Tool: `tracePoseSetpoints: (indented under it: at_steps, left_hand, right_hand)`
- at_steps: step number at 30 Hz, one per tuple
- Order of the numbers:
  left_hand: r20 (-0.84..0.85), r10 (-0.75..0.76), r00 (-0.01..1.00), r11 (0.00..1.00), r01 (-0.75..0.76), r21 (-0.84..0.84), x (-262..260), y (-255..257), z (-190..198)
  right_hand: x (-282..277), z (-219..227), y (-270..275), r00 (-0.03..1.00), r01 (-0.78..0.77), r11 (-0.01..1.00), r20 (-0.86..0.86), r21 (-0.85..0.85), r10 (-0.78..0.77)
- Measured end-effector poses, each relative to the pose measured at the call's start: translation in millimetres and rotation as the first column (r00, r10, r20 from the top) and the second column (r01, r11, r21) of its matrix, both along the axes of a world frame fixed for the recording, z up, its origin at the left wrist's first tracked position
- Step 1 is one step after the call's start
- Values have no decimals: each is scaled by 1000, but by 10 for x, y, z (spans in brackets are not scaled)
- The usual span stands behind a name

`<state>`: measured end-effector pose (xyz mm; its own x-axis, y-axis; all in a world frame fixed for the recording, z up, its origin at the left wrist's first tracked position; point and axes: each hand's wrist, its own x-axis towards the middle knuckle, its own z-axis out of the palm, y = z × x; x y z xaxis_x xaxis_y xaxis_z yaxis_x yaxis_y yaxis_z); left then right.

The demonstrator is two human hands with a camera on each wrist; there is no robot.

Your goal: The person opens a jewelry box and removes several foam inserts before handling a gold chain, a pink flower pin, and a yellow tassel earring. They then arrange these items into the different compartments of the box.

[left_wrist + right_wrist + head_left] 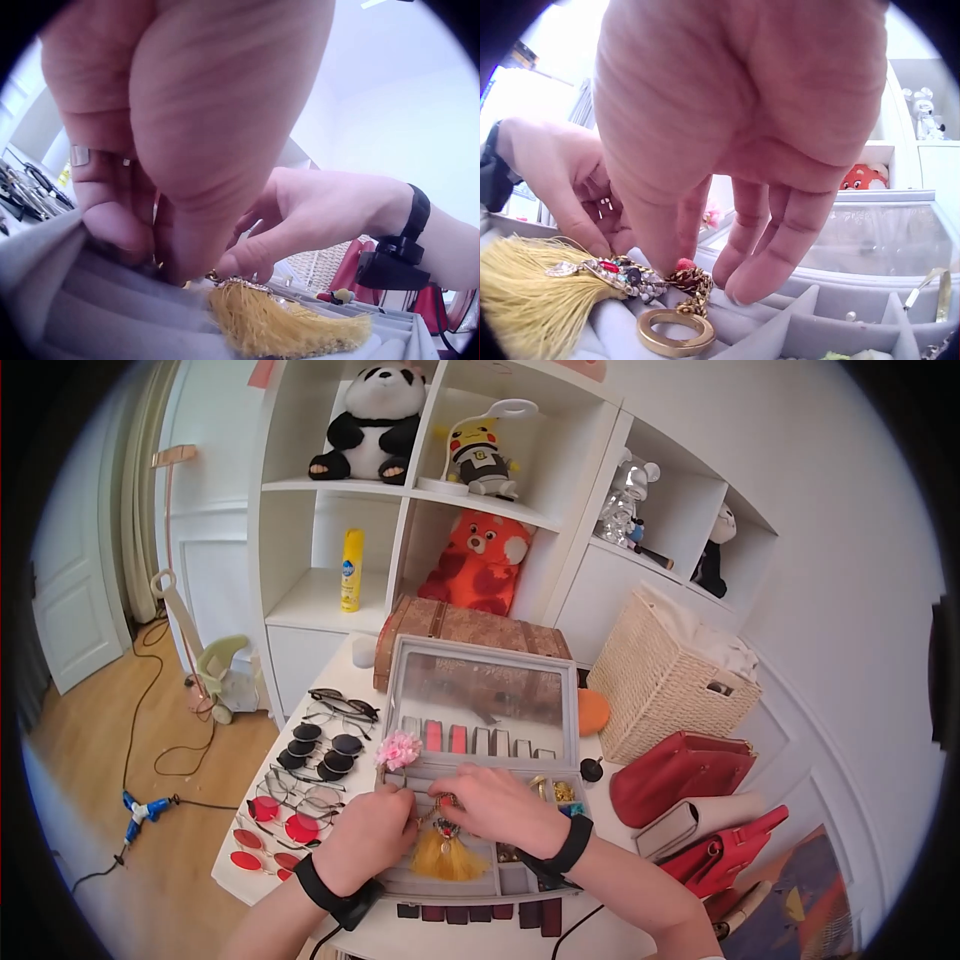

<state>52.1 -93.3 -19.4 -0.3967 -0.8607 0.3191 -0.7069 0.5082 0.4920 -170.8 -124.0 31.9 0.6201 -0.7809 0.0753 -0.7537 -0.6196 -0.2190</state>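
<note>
A yellow tassel necklace (450, 855) with a jewelled ornament and gold chain lies across the grey padded jewellery box (400, 880). My right hand (515, 810) reaches in from the right; its thumb and index finger pinch the chain beside a red bead (685, 265), the other fingers bent loosely. A gold ring-shaped piece (676, 332) rests below. To the left of the ornament, my left hand (365, 835) has curled fingers low against the lining, near a glint of gold in the left wrist view; whether they grip anything is hidden.
The box's glass lid (480, 695) stands raised, with a pink flower (398, 750) at its left corner. Rows of glasses (340, 745) lie left. Red bags (685, 775) and a woven basket (650, 680) stand right, a brown trunk (470, 628) behind. Dark strips lie along the near edge.
</note>
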Motion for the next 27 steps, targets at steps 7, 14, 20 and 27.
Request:
tracePoseSetpoints:
  at_steps: [7, 14, 20, 27]
  left_hand:
    - [-32, -26, 999, 994, 29, 108, 101, -53, 63]
    - [9, -60, 998, 983, 57, 174, 113, -85, 114]
    - [-18, -8, 1000, 995, 9, 94, 95, 0, 113]
    - [74, -3, 997, 945, 27, -327, 120, 774, 850]
  right_hand:
    - [84, -41, -53, 1000, 20, 1000, 11, -20, -19]
    - [94, 3, -6, 996, 81, 995, 26, 51, -82]
    - [69, -37, 28, 995, 66, 998, 80, -4, -66]
    - [-428, 602, 352, 972, 201, 976, 140, -78, -189]
